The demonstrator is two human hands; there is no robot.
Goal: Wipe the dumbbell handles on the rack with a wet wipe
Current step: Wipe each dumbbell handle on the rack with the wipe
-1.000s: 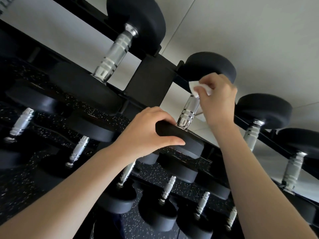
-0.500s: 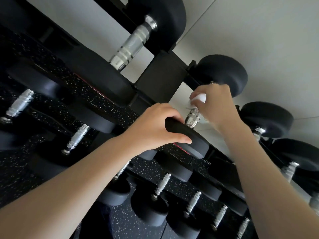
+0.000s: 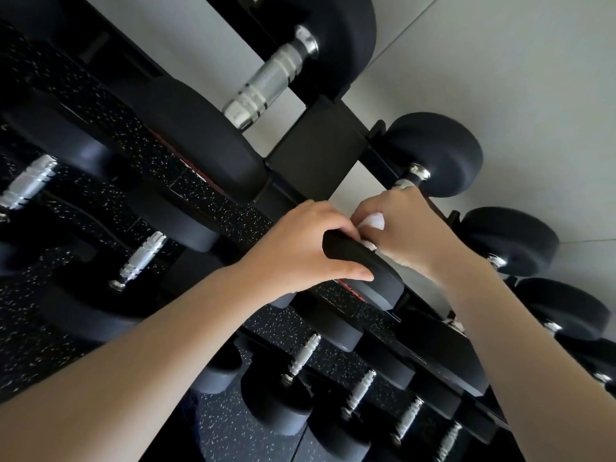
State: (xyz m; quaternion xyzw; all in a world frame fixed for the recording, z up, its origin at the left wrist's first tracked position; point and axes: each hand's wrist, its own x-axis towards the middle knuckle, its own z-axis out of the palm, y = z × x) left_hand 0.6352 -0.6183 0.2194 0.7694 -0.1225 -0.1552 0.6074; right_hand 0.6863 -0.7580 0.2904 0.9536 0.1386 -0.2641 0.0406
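Held the wet wipe point(image 3: 373, 223) bunched in the right hand point(image 3: 406, 228), with only a small white fold showing between the curled fingers and the thumb. Wrapped wipe and fingers together round the handle point(image 3: 405, 185) of a small dumbbell point(image 3: 436, 155) lying on the top tier of the rack point(image 3: 378, 161). Kept the grip low on the bar, close against the near head point(image 3: 370, 261). Left bare only a short chrome stretch above the knuckles, beside the far head point(image 3: 443, 145), and a glint of metal just under the hand.

Gripped the near head with the left hand point(image 3: 300, 248), fingers curled over its upper rim and thumb laid flat along its lower edge. Set the two hands knuckle to knuckle, touching or very nearly so; could not tell which. Reached up to the rack with both forearms bare, from the bottom corners of the view.

Saw a bigger dumbbell point(image 3: 206, 141) up and to the left on the same tier, beyond a square black bracket point(image 3: 320, 138), its ridged chrome handle uncovered. Saw more small dumbbells point(image 3: 510, 241) lined up to the right, black round heads side by side, partly hidden behind the right forearm. Found lower shelves point(image 3: 333, 305) beneath, speckled black, carrying rows of dumbbells with ribbed silver handles and black heads. Made out a black floor point(image 3: 233, 428) with white flecks under the rack and a pale grey wall point(image 3: 500, 78) behind it.
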